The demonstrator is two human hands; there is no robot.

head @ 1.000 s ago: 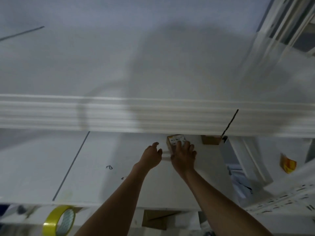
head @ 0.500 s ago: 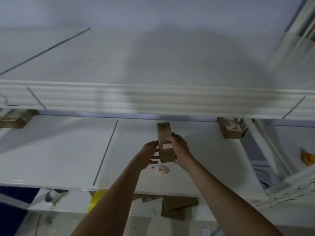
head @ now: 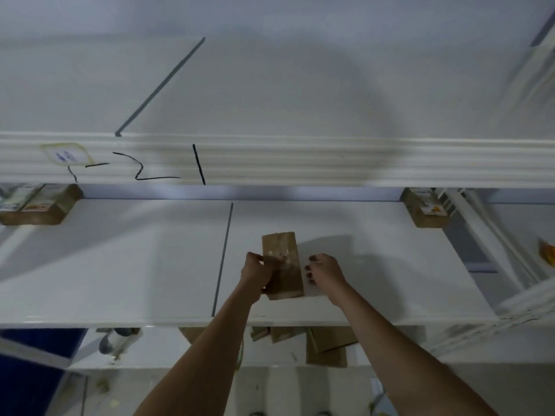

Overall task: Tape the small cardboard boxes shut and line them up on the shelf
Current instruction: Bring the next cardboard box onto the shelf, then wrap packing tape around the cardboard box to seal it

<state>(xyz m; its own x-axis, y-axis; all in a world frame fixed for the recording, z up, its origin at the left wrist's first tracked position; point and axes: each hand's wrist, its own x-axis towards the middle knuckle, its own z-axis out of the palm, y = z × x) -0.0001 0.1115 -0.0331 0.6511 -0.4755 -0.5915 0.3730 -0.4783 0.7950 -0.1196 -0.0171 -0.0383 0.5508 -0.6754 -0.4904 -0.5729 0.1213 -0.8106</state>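
- Now, L hand (head: 255, 276) grips the small cardboard box (head: 282, 265) by its left side, fingers curled onto the top, arm stretched up from below.
- R hand (head: 326, 273) hovers just right of the box, fingers loosely bent, holding nothing.
- Box sits on the white shelf (head: 120, 265), near its front edge, right of the shelf's dark seam.
- 2 more boxes far back: one far left of it (head: 39, 205), one far right (head: 425, 210).
- Upper shelf's front rail (head: 300, 163) has black scribbles, above-left of the box.

Shelf beam (head: 270, 163) marker scrawl, perhaps "2 1"
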